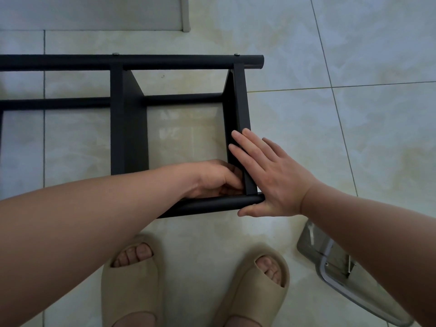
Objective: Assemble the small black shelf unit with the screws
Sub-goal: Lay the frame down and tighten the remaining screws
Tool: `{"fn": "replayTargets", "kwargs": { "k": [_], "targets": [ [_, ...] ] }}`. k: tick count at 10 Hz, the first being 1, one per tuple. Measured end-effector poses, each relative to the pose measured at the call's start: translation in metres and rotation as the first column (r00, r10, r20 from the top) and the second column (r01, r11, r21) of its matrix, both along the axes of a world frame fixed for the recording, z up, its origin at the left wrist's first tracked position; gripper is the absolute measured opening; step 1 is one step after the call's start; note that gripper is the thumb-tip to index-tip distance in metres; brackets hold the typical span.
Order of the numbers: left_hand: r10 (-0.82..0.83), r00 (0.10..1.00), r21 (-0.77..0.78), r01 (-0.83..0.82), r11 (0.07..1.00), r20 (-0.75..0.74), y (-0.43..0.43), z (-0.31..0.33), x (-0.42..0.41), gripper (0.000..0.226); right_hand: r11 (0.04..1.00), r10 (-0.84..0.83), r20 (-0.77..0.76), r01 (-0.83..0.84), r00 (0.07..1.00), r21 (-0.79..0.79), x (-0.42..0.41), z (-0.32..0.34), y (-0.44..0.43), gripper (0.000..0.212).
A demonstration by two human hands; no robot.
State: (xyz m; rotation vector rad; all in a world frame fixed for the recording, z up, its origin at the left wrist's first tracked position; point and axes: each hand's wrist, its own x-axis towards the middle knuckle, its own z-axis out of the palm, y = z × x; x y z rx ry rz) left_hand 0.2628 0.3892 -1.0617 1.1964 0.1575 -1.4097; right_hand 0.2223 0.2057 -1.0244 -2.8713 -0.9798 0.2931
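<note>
Shelf frame [132, 128] lies on its side on the tiled floor [330, 55], filling the view from 9 to 12 o'clock and reaching down to centre. Far tube [132, 62] runs left to right across the top; two screw heads [236, 54] show on its upper edge. Near tube [212, 205] lies just beyond my feet.

My right hand [266, 175] is flat and open, fingers spread, pressed against the outer face of the end panel [240, 109]; thumb sits under the end of the near tube. It grasps nothing, only braces.

My left hand [217, 179] reaches in from 8 o'clock, inside the frame at the corner where end panel meets near tube. Fingers are curled tight against the panel's inner face. I cannot tell whether they pinch a screw; the fingertips are hidden.

Slippers [132, 279] at 6 o'clock. A clear plastic bag [335, 263] with small metal parts lies on the floor at 4 o'clock, partly under my right forearm.
</note>
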Motion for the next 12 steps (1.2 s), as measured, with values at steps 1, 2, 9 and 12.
{"fn": "replayTargets", "kwargs": {
  "k": [1, 2, 9, 12],
  "targets": [
    [-0.010, 0.999, -0.036, 0.009, 0.999, -0.033, 0.0027, -0.0020, -0.0012, 0.020, 1.000, 0.000, 0.000, 0.000, 1.000, 0.008, -0.0001, -0.0005, 0.0001, 0.119],
    [-0.037, 0.999, -0.049, 0.036, 0.998, -0.030, 0.0031, -0.0026, -0.0041, 0.013, 1.000, -0.001, 0.001, 0.001, 1.000, 0.012, -0.0002, -0.0010, 0.0001, 0.119],
    [-0.009, 0.999, 0.003, 0.009, 1.000, 0.034, -0.0004, -0.0027, -0.0014, 0.018, 1.000, -0.001, 0.001, 0.001, 1.000, 0.023, 0.0003, -0.0002, 0.0000, 0.119],
    [-0.043, 0.999, -0.031, 0.042, 0.999, -0.030, 0.0006, 0.0008, -0.0022, 0.018, 1.000, -0.001, -0.005, 0.001, 1.000, 0.029, 0.0003, 0.0007, 0.0009, 0.119]
  ]
}}
